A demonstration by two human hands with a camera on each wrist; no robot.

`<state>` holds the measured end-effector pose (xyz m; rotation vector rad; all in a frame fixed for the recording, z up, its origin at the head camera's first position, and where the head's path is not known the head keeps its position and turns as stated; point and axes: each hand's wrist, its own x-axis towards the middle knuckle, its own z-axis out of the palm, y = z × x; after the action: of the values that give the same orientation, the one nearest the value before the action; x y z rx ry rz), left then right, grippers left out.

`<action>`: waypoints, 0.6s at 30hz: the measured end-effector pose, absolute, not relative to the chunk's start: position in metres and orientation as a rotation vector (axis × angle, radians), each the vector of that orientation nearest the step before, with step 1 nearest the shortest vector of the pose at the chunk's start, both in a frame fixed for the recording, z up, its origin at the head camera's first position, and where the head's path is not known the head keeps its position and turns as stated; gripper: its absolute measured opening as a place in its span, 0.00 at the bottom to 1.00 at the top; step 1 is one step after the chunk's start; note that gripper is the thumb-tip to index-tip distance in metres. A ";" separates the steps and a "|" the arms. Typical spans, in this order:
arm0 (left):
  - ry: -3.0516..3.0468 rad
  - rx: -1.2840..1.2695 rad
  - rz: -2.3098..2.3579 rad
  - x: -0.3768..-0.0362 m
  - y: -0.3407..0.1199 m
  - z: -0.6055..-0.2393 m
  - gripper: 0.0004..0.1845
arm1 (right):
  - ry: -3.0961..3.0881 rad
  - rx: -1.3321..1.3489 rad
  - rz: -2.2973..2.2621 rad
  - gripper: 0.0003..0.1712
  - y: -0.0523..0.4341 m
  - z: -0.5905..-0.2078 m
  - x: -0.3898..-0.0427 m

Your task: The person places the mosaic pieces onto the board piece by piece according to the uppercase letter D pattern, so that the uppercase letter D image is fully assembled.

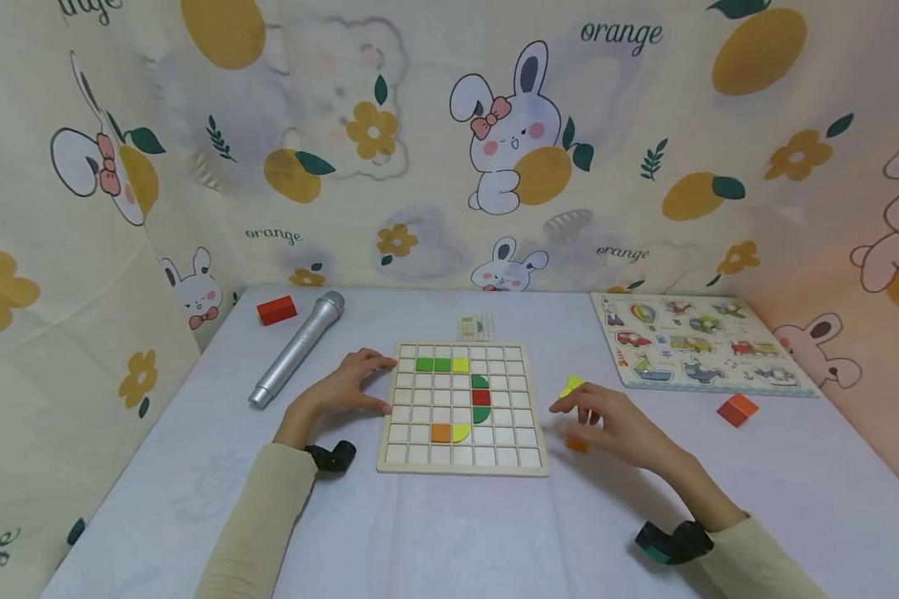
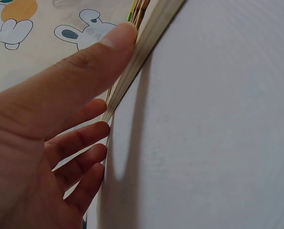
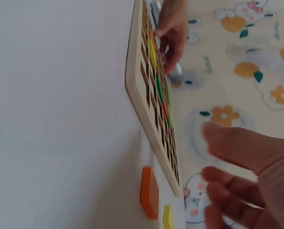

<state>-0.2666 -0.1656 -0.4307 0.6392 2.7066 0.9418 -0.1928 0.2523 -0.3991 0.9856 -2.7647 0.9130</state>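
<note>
A wooden grid board [image 1: 462, 471] lies on the white table. In its cells sit two green squares [image 1: 443, 364], a yellow square [image 1: 460, 365], a red square [image 1: 481, 398] between two green rounded pieces [image 1: 481, 414], an orange square [image 1: 440, 433] and a yellow quarter-round [image 1: 460, 433]. My left hand [image 1: 340, 387] touches the board's left edge with thumb and fingertips, fingers extended. To the right of the board, my right hand [image 1: 625, 426] hovers, fingers loosely bent, nothing visible in it. Beneath and beside it lie an orange block [image 3: 149, 193] and a yellow piece [image 1: 573, 384].
Behind the board lies a small patterned card [image 1: 475, 327]. At the left are a silver microphone [image 1: 297, 349] and a red block [image 1: 276, 311]. A picture puzzle board [image 1: 704, 345] lies back right, with an orange-red block [image 1: 737, 410] in front. Printed cloth walls surround the table.
</note>
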 end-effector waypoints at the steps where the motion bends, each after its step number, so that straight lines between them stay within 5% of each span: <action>1: 2.706 0.641 0.940 -0.267 -0.166 -0.431 0.42 | -2.810 0.974 0.894 0.18 0.254 -0.399 -0.192; 18: 2.716 0.629 0.925 -0.266 -0.164 -0.431 0.42 | -3.022 0.988 0.757 0.14 0.263 -0.408 -0.194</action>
<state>-0.2659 -0.1645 -0.4310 0.6292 2.7160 0.9254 -0.1942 0.2629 -0.4084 0.9883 -3.0219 0.7575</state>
